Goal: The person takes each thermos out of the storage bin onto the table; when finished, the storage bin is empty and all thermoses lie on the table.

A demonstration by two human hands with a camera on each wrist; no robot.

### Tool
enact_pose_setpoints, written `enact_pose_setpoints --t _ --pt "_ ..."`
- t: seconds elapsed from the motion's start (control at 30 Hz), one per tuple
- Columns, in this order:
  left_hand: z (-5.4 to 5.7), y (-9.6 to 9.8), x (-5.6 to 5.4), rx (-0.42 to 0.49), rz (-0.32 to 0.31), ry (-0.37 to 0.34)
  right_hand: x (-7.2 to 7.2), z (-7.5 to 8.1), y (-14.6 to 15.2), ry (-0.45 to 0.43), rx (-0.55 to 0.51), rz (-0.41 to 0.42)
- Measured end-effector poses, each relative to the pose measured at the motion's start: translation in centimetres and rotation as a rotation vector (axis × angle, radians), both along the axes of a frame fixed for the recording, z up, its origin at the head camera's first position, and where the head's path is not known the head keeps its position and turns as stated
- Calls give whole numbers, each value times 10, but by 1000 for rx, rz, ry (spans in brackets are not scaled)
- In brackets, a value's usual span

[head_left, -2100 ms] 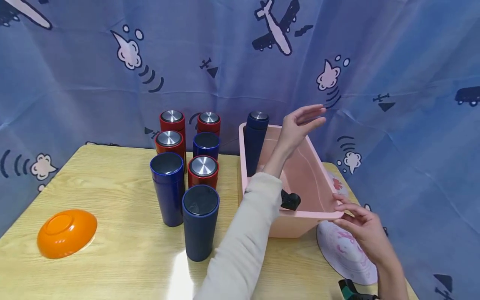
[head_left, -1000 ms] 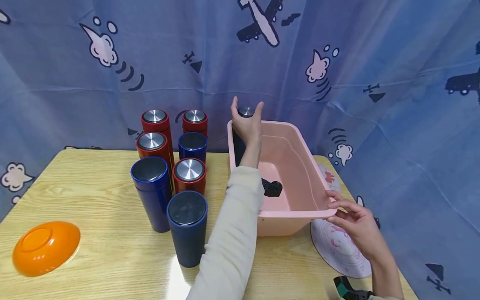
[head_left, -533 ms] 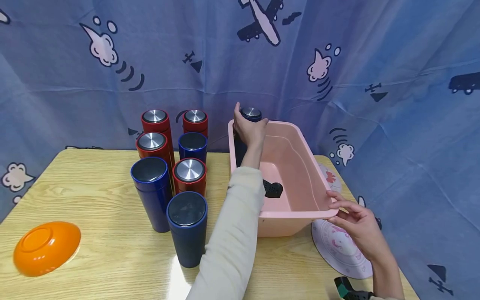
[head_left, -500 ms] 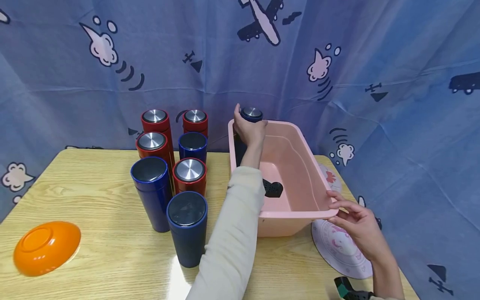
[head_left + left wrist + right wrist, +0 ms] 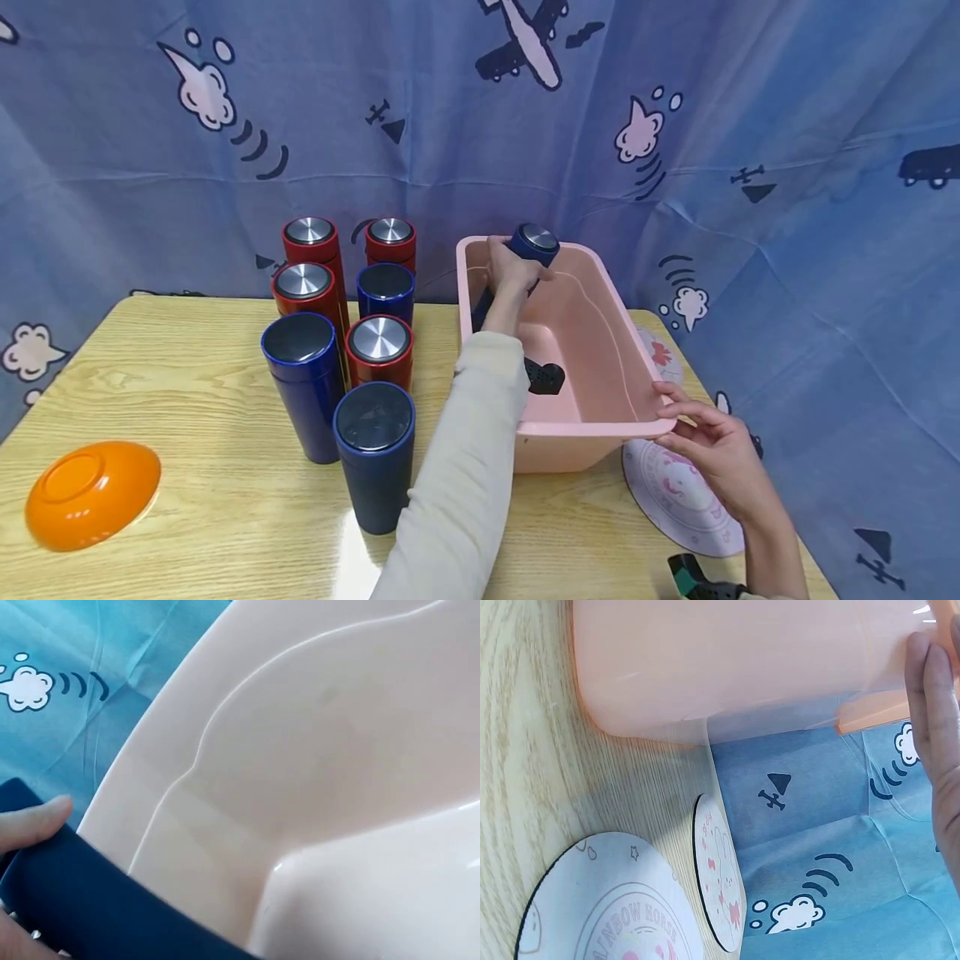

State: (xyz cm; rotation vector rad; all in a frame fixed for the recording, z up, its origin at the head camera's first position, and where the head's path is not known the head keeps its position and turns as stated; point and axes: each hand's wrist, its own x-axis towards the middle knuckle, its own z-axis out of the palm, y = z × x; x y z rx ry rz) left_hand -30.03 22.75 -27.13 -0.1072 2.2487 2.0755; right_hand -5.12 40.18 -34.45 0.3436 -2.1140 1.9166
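In the head view my left hand (image 5: 512, 268) grips a dark blue thermos (image 5: 537, 242) with a steel-topped lid. The thermos leans to the right inside the far left part of a pink plastic bin (image 5: 596, 430); my hand and arm hide much of its body. The left wrist view shows the thumb (image 5: 45, 819) and fingers on either side of the blue thermos (image 5: 112, 907), against the bin's pale inner wall. At the bin's near right corner, my right hand (image 5: 720, 446) pinches the rim between thumb and fingers.
Left of the bin stand several upright thermoses, red (image 5: 380, 342) and blue (image 5: 300, 383), with a dark one (image 5: 375, 458) nearest. An upside-down orange bowl (image 5: 93, 496) lies far left. Round printed mats (image 5: 622, 892) lie right of the bin. A patterned curtain (image 5: 420, 100) hangs behind.
My left hand came in from over the bin, took hold of the dark blue thermos, and tipped its top to the right. My right hand stays at the bin's corner.
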Motion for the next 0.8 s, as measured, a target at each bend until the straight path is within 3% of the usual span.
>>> enact_pose_setpoints --t 0.1,0.2,0.33,0.43,0.63,0.8 --pt "-1 1 -1 21 -116 22 0 -1 0 0 -1 1" --pt "-3 0 -3 49 -305 16 0 -1 1 0 -3 5" --pt "-5 -1 -4 23 -547 -4 -1 -2 1 2 -6 10" --pt "-4 -2 -3 53 -659 -30 -1 -2 1 -2 -2 1" --pt "-3 -2 -3 120 -711 -92 -1 -1 1 3 -9 11" --pt "-4 2 -5 153 -722 -26 -1 0 1 11 -15 37"
